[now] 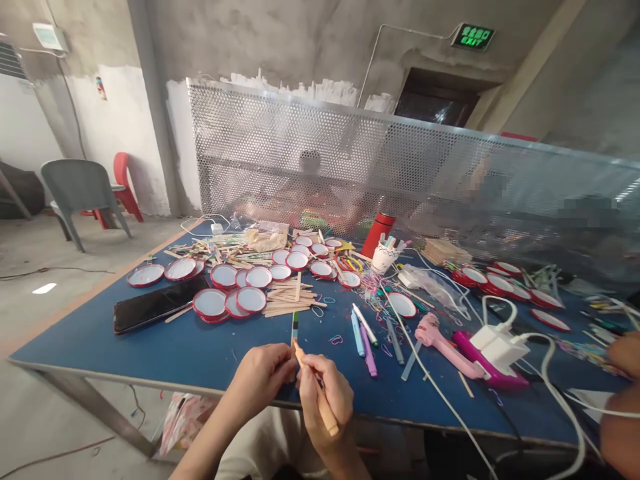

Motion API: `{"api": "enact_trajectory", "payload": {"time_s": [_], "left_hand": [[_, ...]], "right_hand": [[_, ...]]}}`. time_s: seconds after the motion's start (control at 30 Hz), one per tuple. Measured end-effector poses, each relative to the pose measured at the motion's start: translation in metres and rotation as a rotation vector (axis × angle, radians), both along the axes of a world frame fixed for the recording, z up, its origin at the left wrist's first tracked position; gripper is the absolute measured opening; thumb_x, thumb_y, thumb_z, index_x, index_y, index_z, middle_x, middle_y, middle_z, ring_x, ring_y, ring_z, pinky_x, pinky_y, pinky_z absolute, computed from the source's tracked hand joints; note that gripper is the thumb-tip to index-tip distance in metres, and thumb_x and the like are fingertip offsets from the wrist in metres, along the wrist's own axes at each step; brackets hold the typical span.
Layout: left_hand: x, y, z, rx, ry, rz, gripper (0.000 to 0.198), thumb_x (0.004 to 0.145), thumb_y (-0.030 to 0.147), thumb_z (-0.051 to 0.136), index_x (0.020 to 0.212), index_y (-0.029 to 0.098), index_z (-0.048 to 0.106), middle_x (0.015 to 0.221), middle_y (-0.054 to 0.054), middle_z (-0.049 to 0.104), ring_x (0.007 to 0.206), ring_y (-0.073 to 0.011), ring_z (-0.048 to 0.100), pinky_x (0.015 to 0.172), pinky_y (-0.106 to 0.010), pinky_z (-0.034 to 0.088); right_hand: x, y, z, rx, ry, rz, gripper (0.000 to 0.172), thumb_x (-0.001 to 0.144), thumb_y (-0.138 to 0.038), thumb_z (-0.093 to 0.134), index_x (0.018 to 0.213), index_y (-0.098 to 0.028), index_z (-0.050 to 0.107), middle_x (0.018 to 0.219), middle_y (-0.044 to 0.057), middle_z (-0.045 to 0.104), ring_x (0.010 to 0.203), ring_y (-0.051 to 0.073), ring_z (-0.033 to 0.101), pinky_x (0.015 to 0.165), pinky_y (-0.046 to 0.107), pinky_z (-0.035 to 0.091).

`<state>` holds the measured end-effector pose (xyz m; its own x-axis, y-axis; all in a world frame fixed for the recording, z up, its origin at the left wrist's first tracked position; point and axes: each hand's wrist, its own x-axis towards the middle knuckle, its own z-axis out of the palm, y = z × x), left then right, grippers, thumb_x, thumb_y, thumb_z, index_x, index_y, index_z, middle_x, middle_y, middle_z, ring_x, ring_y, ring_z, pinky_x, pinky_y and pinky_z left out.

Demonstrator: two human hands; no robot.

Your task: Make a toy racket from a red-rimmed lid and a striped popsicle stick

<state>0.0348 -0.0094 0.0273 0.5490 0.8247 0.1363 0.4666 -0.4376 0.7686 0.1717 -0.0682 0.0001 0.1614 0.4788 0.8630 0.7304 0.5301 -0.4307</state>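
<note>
Near the front edge of the table, my left hand point(261, 377) pinches the lower end of a flat wooden craft stick point(295, 327). Bands of dark green, green and blue colour the stick's upper part. My right hand point(327, 393) grips an orange marker pen point(324, 403), its tip touching the stick just below the blue band. To the right of my hands lie a blue marker point(357, 333), a purple marker point(369, 359) and a white marker point(365, 325). Beyond the stick is a pile of plain wooden craft sticks point(290, 297).
Several red-rimmed white discs point(210, 303) cover the table's middle. A black phone point(157, 308) lies left. A red bottle point(377, 235) and a cup of pens point(384, 257) stand at the back. A pink glue gun point(450, 347), a power strip point(495, 363) and cables lie right, near another person's arm point(623, 413).
</note>
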Motion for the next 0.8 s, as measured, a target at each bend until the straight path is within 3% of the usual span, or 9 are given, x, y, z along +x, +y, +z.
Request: {"api": "enact_trajectory", "payload": {"time_s": [0.4,0.57,0.7,0.8], "left_hand": [[-0.002,-0.004,0.001,0.002,0.022,-0.001,0.024,0.09,0.027,0.043,0.067,0.023,0.046,0.067,0.001,0.06,0.064,-0.0153,0.052,0.062,-0.024,0.034],[-0.002,-0.002,0.0,-0.001,0.06,0.007,0.025,0.092,0.029,0.043,0.068,0.023,0.049,0.072,-0.002,0.067,0.069,-0.0181,0.06,0.068,-0.026,0.038],[-0.002,0.0,0.001,0.007,0.085,0.004,0.027,0.093,0.032,0.042,0.069,0.024,0.049,0.073,-0.003,0.068,0.07,-0.0197,0.062,0.068,-0.027,0.039],[-0.001,0.0,0.001,0.005,0.084,0.001,0.027,0.094,0.031,0.041,0.069,0.024,0.049,0.073,-0.003,0.068,0.07,-0.0196,0.061,0.068,-0.027,0.04]], "right_hand": [[0.001,-0.001,-0.003,0.004,0.0,0.003,0.014,0.103,-0.018,0.049,0.1,-0.023,0.062,0.077,0.001,0.073,0.06,0.014,0.071,0.057,0.023,0.057],[0.029,0.018,0.006,-0.013,-0.115,-0.073,0.012,0.103,-0.015,0.052,0.106,-0.022,0.061,0.083,0.002,0.072,0.072,0.016,0.072,0.067,0.026,0.059],[0.079,0.034,0.013,-0.154,-0.425,-0.257,0.03,0.103,-0.013,0.045,0.127,-0.019,0.06,0.097,0.008,0.075,0.085,0.022,0.073,0.074,0.034,0.058],[0.109,0.034,0.008,-0.384,-0.597,-0.553,0.034,0.097,-0.01,0.051,0.129,-0.014,0.062,0.093,0.011,0.076,0.083,0.026,0.073,0.069,0.035,0.055]]}}
